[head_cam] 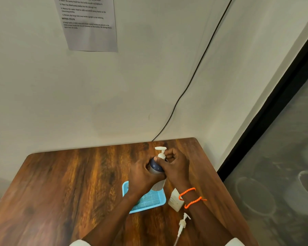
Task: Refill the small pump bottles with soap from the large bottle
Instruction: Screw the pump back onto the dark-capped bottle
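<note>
Pump [182, 225] lies loose on table [60, 183] nearest us, small bottle [175, 201] just beyond by blue tray [149, 201]. Further out, our left hand [142, 176] wraps big bottle [156, 167], upright past the tray; right hand [176, 167] fingers curl at its pump neck.

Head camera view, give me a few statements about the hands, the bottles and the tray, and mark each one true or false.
1. Both hands grip the same pump bottle. True.
2. The blue tray sits on the floor. False: it lies on the wooden table.
3. A loose pump head lies on the table near the right forearm. True.
4. The right wrist is bare. False: it wears orange bands.
5. The held bottle has no pump on. False: a white pump tops it.
</note>
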